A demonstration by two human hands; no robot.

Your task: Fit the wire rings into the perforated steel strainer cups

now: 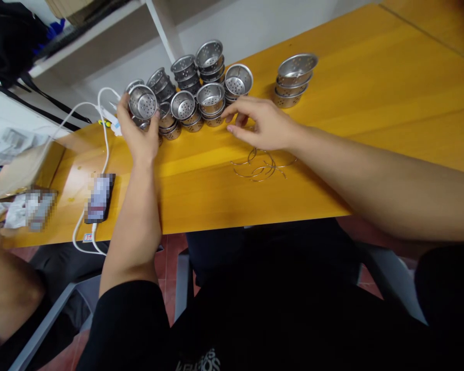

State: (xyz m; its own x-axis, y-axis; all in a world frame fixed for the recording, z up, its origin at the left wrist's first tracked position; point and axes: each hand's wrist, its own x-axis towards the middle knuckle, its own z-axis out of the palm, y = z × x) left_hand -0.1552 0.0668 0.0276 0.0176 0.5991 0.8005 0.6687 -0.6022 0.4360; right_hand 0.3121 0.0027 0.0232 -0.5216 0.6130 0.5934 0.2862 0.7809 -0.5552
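Note:
My left hand (140, 139) grips a small perforated metal cup (143, 102), thumb on one side and fingers on the other. The cup's mouth faces me, above the left end of the grouped stacks. Beside the front stack of perforated cups (211, 98), my right hand (261, 123) hovers with thumb and forefinger apart and the other fingers curled. Nothing shows between its fingers; whether a fingertip touches that stack I cannot tell. Several thin curved metal wires (265, 167) lie on the table just below my right hand.
A separate stack of perforated cups (290, 90) stands at the right. To the left lie a phone (99, 198) and a white cable (107, 139). Behind the yellow table (201, 196) is a white shelf (112, 51). Another person's arm (11, 288) is at far left.

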